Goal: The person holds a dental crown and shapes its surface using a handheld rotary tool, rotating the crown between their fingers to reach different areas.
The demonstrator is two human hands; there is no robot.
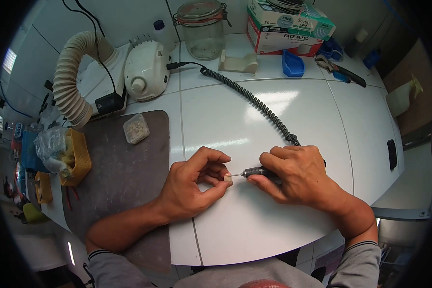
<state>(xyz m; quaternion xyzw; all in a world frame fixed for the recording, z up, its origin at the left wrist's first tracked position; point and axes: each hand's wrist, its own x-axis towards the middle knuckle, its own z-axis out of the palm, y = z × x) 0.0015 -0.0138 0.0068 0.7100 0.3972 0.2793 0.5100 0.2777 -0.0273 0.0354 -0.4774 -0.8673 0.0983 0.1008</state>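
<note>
Between the fingertips of my left hand (192, 182) is a small whitish piece (228, 177) with a pinkish top edge. My right hand (297, 175) is wrapped round a dark rotary handpiece (255, 172), whose thin metal bit points left and reaches the small piece. Whether the bit touches it is hard to tell. A coiled black cord (254, 101) runs from near my right hand up to a white control unit (146, 72) at the back left. Both hands are above the white tiled table (254, 230).
A dark mat (125, 168) on the left bears a small clear box (136, 128) of pale pieces. Beyond it are a yellow basket (79, 158) and a ribbed hose (67, 77). Along the back stand a glass jar (201, 36), mask boxes (288, 31), a blue tray (293, 65) and a wrench (343, 72).
</note>
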